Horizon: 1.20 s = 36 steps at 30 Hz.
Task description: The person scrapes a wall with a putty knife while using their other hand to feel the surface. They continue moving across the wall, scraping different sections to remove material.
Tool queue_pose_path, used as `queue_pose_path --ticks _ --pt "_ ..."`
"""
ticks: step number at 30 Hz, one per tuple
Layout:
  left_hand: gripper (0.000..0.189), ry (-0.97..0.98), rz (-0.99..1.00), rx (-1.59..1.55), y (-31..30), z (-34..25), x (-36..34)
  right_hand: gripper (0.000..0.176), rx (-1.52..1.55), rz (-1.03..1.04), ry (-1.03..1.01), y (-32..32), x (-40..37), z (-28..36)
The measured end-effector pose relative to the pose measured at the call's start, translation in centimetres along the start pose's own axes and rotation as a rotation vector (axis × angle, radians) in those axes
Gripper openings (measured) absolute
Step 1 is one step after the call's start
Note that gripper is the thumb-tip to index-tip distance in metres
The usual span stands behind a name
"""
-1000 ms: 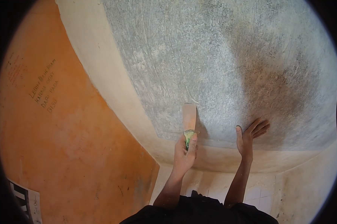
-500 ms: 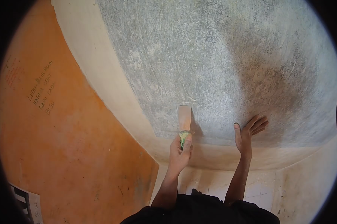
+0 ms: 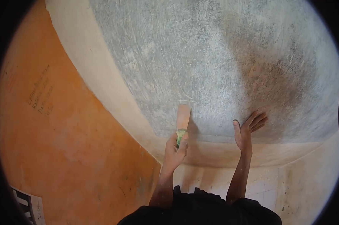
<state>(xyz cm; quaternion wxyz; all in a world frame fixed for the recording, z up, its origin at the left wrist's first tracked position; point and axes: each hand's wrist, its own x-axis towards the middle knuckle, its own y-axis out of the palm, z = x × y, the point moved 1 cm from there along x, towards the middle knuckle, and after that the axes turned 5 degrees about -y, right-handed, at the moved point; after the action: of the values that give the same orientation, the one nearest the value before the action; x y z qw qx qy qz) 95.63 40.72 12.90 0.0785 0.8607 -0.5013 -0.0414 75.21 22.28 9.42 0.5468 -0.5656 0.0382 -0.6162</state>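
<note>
My left hand (image 3: pixel 176 150) is wrapped round the green handle of a putty knife (image 3: pixel 183 116). Its wide flat blade points up the wall, and the blade's edge meets the rough grey patch (image 3: pixel 184 56). A short pale scrape mark shows just above that edge. To the right, my right hand (image 3: pixel 246 131) is open, with fingers spread, and seems to rest on the lower part of the grey patch. Nothing shows in it.
A cream border (image 3: pixel 98 63) surrounds the grey patch. On the left stands an orange wall (image 3: pixel 75 150) with handwriting. A black-and-white printed sheet (image 3: pixel 36 208) is at the lower left. White floor tiles (image 3: pixel 259 193) show low down, and a dark shadow falls across the right of the patch.
The whole view has shifted slightly. My left hand and the putty knife appear a little farther left, with the blade still at the patch. My right hand stays open at about the same place.
</note>
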Motion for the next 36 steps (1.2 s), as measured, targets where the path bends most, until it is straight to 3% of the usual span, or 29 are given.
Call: queue_pose_path --ticks 2,4,11,14,17,19,22,25,36 --pt "0.025 -0.023 0.011 -0.002 0.1 -0.2 0.3 0.100 -0.007 -0.001 -0.005 0.0 -0.2 0.2" --pt "0.026 0.078 0.046 0.033 0.6 -0.9 1.1 0.101 -0.001 0.005 -0.002 0.0 -0.2 0.5" --pt "0.028 0.013 0.010 -0.006 0.4 0.3 0.4 0.102 0.013 -0.010 -0.042 0.1 -0.3 -0.1" --pt "0.028 0.102 0.028 0.009 0.8 0.1 0.4 0.102 -0.001 0.018 -0.025 0.0 -0.4 -0.1" --pt "0.021 -0.023 -0.036 -0.002 0.3 0.5 0.4 0.102 0.017 0.012 -0.038 0.1 -0.4 -0.4" --pt "0.026 0.094 0.019 0.028 0.7 -0.3 0.8 0.102 0.014 0.013 -0.022 0.0 -0.4 -0.1" --pt "0.033 -0.087 0.101 -0.220 0.4 -0.7 0.3 0.101 0.001 0.021 -0.026 -0.1 -0.7 -0.2" --pt "0.039 -0.162 0.043 -0.313 -0.9 1.5 -0.3 0.101 -0.006 -0.001 -0.005 0.1 -0.3 0.0" --pt "0.038 -0.120 -0.018 -0.279 -0.8 -2.2 0.1 0.101 -0.024 -0.003 -0.001 0.2 -0.6 0.1"
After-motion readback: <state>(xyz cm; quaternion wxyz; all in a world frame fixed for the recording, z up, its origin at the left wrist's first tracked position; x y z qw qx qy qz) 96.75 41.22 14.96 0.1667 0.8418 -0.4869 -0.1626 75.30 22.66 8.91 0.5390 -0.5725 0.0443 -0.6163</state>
